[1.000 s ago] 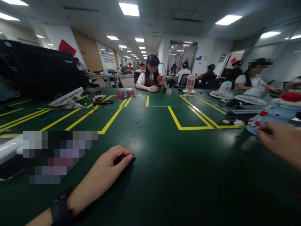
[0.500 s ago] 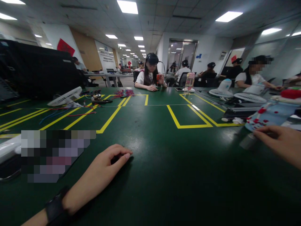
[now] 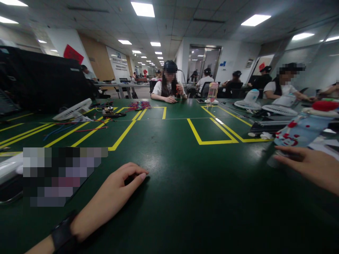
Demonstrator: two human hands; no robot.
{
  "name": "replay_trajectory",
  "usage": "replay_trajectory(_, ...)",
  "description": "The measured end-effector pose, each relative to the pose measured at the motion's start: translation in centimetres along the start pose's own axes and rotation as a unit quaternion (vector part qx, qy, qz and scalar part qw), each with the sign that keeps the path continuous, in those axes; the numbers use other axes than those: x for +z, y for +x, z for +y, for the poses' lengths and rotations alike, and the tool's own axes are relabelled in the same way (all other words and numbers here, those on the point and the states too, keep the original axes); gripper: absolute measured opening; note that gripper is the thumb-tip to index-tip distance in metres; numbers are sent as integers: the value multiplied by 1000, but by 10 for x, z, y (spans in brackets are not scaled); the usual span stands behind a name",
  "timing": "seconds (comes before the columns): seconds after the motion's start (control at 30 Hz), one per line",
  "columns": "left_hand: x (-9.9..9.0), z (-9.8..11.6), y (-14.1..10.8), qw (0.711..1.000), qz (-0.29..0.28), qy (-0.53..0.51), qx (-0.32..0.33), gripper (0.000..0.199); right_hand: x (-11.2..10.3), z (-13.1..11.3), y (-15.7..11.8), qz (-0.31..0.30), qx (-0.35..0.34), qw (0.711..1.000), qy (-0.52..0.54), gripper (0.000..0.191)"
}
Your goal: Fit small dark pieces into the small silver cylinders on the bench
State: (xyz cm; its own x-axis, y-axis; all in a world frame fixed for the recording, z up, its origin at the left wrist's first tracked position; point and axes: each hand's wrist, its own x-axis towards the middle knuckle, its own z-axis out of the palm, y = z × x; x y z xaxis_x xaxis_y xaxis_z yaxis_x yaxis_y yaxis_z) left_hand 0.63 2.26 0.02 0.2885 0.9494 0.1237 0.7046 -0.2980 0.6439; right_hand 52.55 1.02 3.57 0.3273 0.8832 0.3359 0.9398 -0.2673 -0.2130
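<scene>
Right hand at a small grey cylinder, left hand lying on the green table.
The cylinder is on the table's right side, just nearer than the blue bottle; right thumb and forefinger are parted at its top, though blur leaves me unable to tell whether they grip it. The left fingers curl toward the thumb; whether they close on anything I cannot tell. By the table's far edge are a wire bundle, a pink-topped bottle and a seated person.
</scene>
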Motion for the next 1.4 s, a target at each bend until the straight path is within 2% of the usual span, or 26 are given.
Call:
replay_trajectory(0.07, 0, 1, 0, 1000, -5, 0, -3, 27, 5, -25, -8, -1, -38, 999, 17, 54)
replay_trajectory(0.13, -1, 3, -1, 1000, -5, -1, -5, 26, 10, -64, -22, -2, -143, 986, 81, 50)
replay_trajectory(0.2, -1, 5, -1, 1000, -5, -3, -5, 26, 13, -113, -40, -36, -265, 951, 157, 44)
replay_trajectory(0.27, -1, 6, -1, 1000, -2, -2, -2, 26, 16, -160, -60, -105, -345, 907, 217, 42)
replay_trajectory(0.37, 0, 1, -1, 1000, -2, 11, 8, 26, 22, -209, -84, -175, -404, 852, 284, 40)
replay_trajectory(0.43, 1, 0, -2, 1000, 7, 22, 18, 24, 31, -222, -92, -187, -399, 837, 324, 42)
replay_trajectory(0.5, 3, 7, -1, 999, 24, 24, 35, 23, 42, -223, -95, -195, -355, 834, 374, 52)
replay_trajectory(0.6, 12, 38, 6, 995, 45, 13, 88, 22, 58, -217, -95, -218, -285, 821, 444, 64)
replay_trajectory(0.7, 23, 77, 18, 991, 30, -7, 133, 21, 63, -215, -94, -241, -271, 800, 478, 61)
replay_trajectory(0.8, 27, 96, 28, 987, 21, -29, 156, 16, 58, -215, -93, -243, -277, 793, 485, 56)
replay_trajectory(0.93, 27, 85, 30, 990, 56, -55, 121, 15, 49, -211, -90, -200, -304, 835, 412, 35)
replay_trajectory(1.07, 40, 68, 27, 994, -16, -25, 101, 13, 48, -208, -90, -186, -305, 852, 382, 30)
replay_trajectory(1.2, 49, 65, 27, 992, -57, 3, 113, 13, 48, -207, -90, -147, -298, 862, 383, 30)
replay_trajectory(1.3, 35, 58, 24, 992, -61, -22, 105, 23, 40, -189, -78, -93, -264, 886, 370, 31)
replay_trajectory(1.4, 10, 35, 17, 996, -39, -5, 79, 27, 33, -142, -53, -34, -176, 931, 318, 37)
